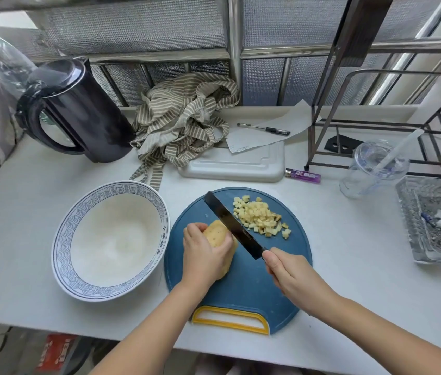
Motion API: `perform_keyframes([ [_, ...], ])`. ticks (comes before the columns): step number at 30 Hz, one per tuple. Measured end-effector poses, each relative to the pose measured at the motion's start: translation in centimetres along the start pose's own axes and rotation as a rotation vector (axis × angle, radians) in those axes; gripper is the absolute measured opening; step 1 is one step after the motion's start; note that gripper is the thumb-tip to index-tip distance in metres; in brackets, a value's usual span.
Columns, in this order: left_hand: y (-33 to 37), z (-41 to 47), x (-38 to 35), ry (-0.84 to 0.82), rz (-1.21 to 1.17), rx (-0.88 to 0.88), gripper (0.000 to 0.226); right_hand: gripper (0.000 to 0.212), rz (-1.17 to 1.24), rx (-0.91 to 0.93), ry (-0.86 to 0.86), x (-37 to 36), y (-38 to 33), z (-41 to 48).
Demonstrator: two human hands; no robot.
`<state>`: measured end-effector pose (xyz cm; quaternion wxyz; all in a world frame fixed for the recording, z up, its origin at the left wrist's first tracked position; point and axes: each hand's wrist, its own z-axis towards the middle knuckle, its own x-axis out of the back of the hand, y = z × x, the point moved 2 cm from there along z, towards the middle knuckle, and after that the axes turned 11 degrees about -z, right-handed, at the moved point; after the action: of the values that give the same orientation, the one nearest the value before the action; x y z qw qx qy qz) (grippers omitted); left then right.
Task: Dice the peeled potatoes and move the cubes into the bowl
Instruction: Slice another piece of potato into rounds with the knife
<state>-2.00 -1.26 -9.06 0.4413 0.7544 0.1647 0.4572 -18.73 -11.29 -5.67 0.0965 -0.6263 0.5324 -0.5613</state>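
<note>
While the firm, likely slippery potato (216, 233) was clamped over its top by the left hand (204, 257), the knife (230, 226) at three o'clock was gripped by the right hand (291, 276).

Black kettle (92, 112) back left; striped cloth (184, 120) beside it (crumpled); purple lighter (302, 175) near plastic cup (370, 169).

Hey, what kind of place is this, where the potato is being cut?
Probably a home kitchen counter: an electric kettle stands at the back, and a bowl sits beside a round cutting board with diced potato on it.
</note>
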Motion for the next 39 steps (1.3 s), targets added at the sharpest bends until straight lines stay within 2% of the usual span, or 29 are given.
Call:
perform_keyframes([
  [19,0.2,0.4,-0.2,-0.041,0.090,-0.048,0.055,0.044,-0.061,-0.093,-0.124,-0.5,-0.3,0.5],
  [27,0.0,0.4,-0.3,-0.041,0.082,-0.045,0.057,0.047,-0.129,-0.074,-0.136,-1.7,-1.6,3.8],
  [31,0.0,0.4,-0.2,-0.044,0.076,-0.048,0.055,0.047,-0.088,-0.098,-0.172,-2.9,-1.3,4.9],
  [35,-0.1,0.4,-0.2,-0.048,0.059,-0.040,0.053,0.048,-0.030,-0.110,-0.143,-3.6,-0.5,4.9],
  [39,-0.2,0.4,0.0,-0.041,0.029,-0.046,0.051,0.050,-0.101,-0.096,-0.113,-3.7,-0.7,4.6],
])
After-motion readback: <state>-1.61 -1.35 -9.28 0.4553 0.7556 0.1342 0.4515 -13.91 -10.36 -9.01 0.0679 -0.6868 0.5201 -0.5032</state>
